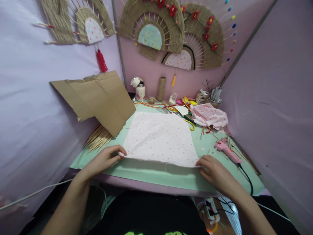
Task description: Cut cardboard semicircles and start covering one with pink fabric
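— When read from the near edge outward, held where?
— At both near corners of the dotted white cloth (161,137): pinched on one side by the left hand (105,160), on the other by the right hand (212,169), between thumb and fingers, and drawn nearly straight in between.
— Heavy or stiff?
— Probably neither. Thin, light and soft by the look of it; apt to sag or wrinkle if taken at one point only. Loose-threaded near the middle of that edge, so better to grip a little inside.
— And farther in?
— Spread over the mint-green tabletop (146,168), softly creased toward the left. Likely to slide easily; best moved by two corners at once.
— At the far side?
— Close to a white flat shape (182,110) and a yellow handle (194,125). Watch for snags there.
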{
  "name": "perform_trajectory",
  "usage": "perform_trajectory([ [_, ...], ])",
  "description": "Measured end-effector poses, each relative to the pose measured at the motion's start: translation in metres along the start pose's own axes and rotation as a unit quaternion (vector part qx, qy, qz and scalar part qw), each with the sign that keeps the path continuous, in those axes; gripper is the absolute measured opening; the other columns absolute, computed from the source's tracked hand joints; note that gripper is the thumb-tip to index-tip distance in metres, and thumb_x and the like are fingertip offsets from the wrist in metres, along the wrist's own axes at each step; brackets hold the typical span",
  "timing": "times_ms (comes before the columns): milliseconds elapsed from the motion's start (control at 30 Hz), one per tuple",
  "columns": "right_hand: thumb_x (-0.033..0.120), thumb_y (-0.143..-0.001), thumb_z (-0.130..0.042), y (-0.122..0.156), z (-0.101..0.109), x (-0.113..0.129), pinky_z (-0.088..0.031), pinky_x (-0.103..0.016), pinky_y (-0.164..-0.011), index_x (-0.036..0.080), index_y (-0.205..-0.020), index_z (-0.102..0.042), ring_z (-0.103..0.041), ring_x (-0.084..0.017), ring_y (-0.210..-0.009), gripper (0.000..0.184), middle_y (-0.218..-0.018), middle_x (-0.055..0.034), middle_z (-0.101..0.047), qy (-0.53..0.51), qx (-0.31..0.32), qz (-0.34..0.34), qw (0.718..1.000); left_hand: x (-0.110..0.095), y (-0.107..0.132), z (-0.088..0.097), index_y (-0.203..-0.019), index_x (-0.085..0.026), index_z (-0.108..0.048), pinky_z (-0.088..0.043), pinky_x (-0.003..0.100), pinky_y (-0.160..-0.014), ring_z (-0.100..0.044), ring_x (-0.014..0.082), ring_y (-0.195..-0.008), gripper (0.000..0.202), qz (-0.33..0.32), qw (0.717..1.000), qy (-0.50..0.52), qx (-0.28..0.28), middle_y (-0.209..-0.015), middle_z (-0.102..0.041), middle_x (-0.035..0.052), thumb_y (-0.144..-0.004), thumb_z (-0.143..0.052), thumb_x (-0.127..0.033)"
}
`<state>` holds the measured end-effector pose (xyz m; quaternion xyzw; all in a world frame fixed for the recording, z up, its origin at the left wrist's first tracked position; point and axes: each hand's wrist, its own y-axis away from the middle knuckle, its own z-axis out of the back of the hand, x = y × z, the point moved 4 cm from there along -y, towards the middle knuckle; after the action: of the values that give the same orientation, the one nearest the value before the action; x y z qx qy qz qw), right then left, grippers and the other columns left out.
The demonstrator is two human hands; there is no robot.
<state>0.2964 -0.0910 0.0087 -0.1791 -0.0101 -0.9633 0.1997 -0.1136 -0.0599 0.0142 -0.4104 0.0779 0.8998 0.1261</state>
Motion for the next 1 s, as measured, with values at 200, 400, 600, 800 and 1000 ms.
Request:
perform_trajectory([
  [200,0.035,-0.088,-0.052,-0.01,0.023,-0.01,-0.048,-0.031,-0.077,0.022,-0.087,-0.066,-0.063,-0.021,-0.084,0.019,-0.09,-0.0049,-0.069,-0.16,0.048,-0.051,0.985,0.001,-0.007,0.009,-0.084,-0.024,-0.064,-0.049,0.028,-0.072,-0.061,0.0205,-0.079,0.024,0.016,0.998,-0.002,-0.056,-0.081,-0.067,0.0018,-0.078,-0.057,-0.046],
  [400,0.043,-0.073,-0.061,-0.076,0.004,-0.043,-0.039,-0.025,-0.053,0.016,-0.084,-0.063,-0.052,-0.016,-0.06,0.03,-0.067,-0.0006,-0.059,-0.268,-0.087,-0.156,0.947,0.015,-0.053,-0.002,-0.106,-0.02,-0.055,-0.05,0.031,-0.072,-0.063,0.0227,-0.084,0.037,0.058,0.968,-0.016,-0.243,-0.097,-0.066,0.0058,-0.078,-0.056,-0.044],
  [600,0.044,-0.072,-0.056,-0.102,-0.014,-0.058,-0.033,-0.025,-0.052,0.017,-0.071,-0.057,-0.046,-0.015,-0.058,0.027,-0.06,0.0008,-0.052,-0.202,-0.166,-0.185,0.947,0.01,-0.072,-0.007,-0.124,-0.018,-0.05,-0.047,0.039,-0.091,-0.062,0.0299,-0.109,0.04,0.046,0.952,-0.116,-0.281,-0.121,-0.063,0.0135,-0.086,-0.049,-0.028],
  [800,0.04,-0.074,-0.055,-0.112,-0.013,-0.064,-0.04,-0.028,-0.061,0.017,-0.079,-0.06,-0.055,-0.018,-0.065,0.024,-0.07,-0.0027,-0.062,-0.125,-0.171,-0.202,0.956,0.006,-0.083,-0.007,-0.133,-0.015,-0.045,-0.045,0.043,-0.096,-0.059,0.0329,-0.117,0.046,0.069,0.947,-0.205,-0.236,-0.129,-0.06,0.0185,-0.089,-0.048,-0.025],
  [1000,0.043,-0.078,-0.058,-0.096,-0.01,-0.053,-0.046,-0.038,-0.08,0.014,-0.105,-0.056,-0.06,-0.025,-0.088,0.04,-0.104,-0.0145,-0.063,-0.079,-0.227,-0.183,0.953,-0.001,-0.064,-0.011,-0.138,-0.012,-0.042,-0.045,0.046,-0.096,-0.057,0.0351,-0.116,0.054,0.049,0.93,-0.276,-0.238,-0.126,-0.057,0.0208,-0.088,-0.051,-0.029],
])
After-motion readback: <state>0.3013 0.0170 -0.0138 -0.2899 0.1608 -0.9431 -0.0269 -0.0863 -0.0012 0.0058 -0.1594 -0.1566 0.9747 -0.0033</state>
